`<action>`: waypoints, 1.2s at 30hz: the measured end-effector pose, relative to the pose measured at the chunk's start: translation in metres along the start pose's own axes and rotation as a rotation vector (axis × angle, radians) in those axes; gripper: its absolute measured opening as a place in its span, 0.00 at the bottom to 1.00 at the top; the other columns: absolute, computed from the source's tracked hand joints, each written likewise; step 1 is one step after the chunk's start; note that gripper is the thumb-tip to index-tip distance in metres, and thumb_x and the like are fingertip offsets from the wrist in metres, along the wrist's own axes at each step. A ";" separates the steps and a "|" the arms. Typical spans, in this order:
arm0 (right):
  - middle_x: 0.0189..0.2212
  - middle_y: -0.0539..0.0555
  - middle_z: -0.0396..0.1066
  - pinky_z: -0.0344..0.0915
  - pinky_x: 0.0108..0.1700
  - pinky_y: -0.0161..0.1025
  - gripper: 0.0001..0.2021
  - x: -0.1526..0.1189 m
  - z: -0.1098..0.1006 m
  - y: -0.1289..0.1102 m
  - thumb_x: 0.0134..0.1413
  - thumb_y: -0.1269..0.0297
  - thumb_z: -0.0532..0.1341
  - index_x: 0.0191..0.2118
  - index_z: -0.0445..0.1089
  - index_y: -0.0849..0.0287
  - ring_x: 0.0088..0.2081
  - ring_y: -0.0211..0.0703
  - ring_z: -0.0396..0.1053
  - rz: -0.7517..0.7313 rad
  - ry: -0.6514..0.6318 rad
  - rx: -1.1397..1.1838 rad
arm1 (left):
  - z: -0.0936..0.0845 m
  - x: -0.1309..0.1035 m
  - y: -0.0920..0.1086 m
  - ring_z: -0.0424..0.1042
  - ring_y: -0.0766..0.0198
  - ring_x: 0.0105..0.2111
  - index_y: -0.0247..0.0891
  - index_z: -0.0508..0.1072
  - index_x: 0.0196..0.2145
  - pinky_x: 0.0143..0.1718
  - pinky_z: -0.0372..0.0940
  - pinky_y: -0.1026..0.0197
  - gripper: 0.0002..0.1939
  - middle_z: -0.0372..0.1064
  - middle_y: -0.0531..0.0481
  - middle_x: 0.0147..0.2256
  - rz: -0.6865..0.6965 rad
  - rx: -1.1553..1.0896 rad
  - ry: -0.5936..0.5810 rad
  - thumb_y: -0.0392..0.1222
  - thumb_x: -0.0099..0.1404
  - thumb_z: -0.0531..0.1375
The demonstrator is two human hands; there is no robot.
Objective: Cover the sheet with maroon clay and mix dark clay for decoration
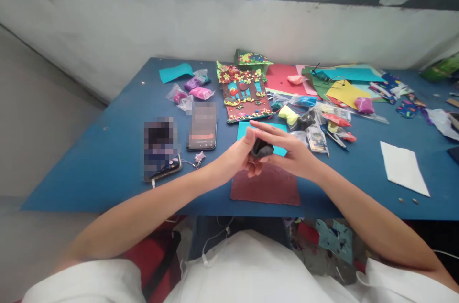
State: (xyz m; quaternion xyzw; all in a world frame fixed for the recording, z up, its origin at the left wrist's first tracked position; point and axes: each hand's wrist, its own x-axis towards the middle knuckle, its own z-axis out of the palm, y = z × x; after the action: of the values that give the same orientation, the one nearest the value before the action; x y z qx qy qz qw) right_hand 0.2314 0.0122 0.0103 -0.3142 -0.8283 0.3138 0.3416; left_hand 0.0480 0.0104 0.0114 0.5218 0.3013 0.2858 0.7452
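Observation:
Between my two hands is a lump of black modelling clay [262, 149], partly hidden by the fingers. My left hand [241, 154] cups it from the left, with the thumb raised and the fingers curled underneath. My right hand [291, 151] presses on it from the right; its upper fingers stretch across the top toward the left thumb. Beneath the hands lies a sheet whose far part is light blue [245, 129] and whose near part is a brown-red layer [265, 188]. Just beyond it stands a decorated clay picture [245, 92] with flowers and brown bars.
Left of the hands lie a phone [202, 126], a second phone [161, 150] with a cable, and a small charm [199, 157]. Bagged clay [202, 93] sits behind them. To the right are a yellow clay lump [288, 115], coloured papers [347, 95] and a white sheet [404, 168].

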 end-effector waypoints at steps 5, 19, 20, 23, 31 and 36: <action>0.63 0.54 0.62 0.70 0.54 0.42 0.34 -0.004 0.006 0.001 0.59 0.68 0.59 0.69 0.50 0.49 0.60 0.48 0.67 0.047 -0.073 -0.016 | -0.004 -0.005 0.005 0.64 0.71 0.17 0.37 0.62 0.31 0.18 0.55 0.68 0.28 0.63 0.57 0.20 -0.015 0.285 -0.064 0.67 0.57 0.61; 0.23 0.50 0.75 0.71 0.31 0.41 0.07 -0.003 -0.026 -0.007 0.55 0.58 0.65 0.32 0.77 0.54 0.26 0.43 0.74 0.216 0.688 -0.176 | -0.012 -0.005 0.017 0.53 0.76 0.15 0.39 0.57 0.28 0.15 0.46 0.69 0.23 0.50 0.61 0.21 0.030 0.110 -0.074 0.61 0.65 0.58; 0.25 0.50 0.75 0.72 0.33 0.43 0.07 -0.002 -0.029 -0.005 0.55 0.57 0.65 0.34 0.77 0.54 0.27 0.44 0.75 0.215 0.768 -0.186 | -0.013 -0.005 0.018 0.54 0.76 0.16 0.39 0.57 0.28 0.16 0.46 0.69 0.23 0.51 0.60 0.21 0.019 0.072 -0.071 0.60 0.65 0.59; 0.35 0.52 0.77 0.74 0.41 0.46 0.12 -0.003 -0.035 -0.002 0.56 0.55 0.65 0.45 0.75 0.49 0.37 0.47 0.77 0.109 0.824 -0.147 | -0.012 -0.003 0.018 0.58 0.74 0.19 0.39 0.58 0.31 0.18 0.48 0.68 0.22 0.53 0.59 0.24 0.004 -0.038 -0.040 0.58 0.60 0.63; 0.61 0.57 0.65 0.72 0.50 0.45 0.37 -0.005 -0.001 0.000 0.52 0.60 0.66 0.66 0.56 0.50 0.57 0.53 0.68 -0.030 0.094 -0.068 | -0.006 -0.004 0.010 0.63 0.67 0.26 0.38 0.65 0.42 0.24 0.57 0.65 0.35 0.65 0.52 0.29 0.006 0.076 -0.161 0.73 0.53 0.60; 0.40 0.52 0.80 0.72 0.38 0.35 0.18 -0.007 0.002 0.000 0.55 0.67 0.59 0.51 0.75 0.54 0.36 0.43 0.78 0.054 0.044 -0.198 | -0.007 -0.008 0.009 0.66 0.67 0.26 0.36 0.66 0.35 0.27 0.59 0.65 0.17 0.67 0.54 0.25 -0.011 0.431 -0.135 0.54 0.63 0.60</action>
State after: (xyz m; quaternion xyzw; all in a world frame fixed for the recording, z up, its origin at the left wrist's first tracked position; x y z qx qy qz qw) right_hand 0.2339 0.0061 0.0067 -0.3755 -0.8388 0.2327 0.3183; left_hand 0.0364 0.0114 0.0195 0.6852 0.3077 0.1749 0.6366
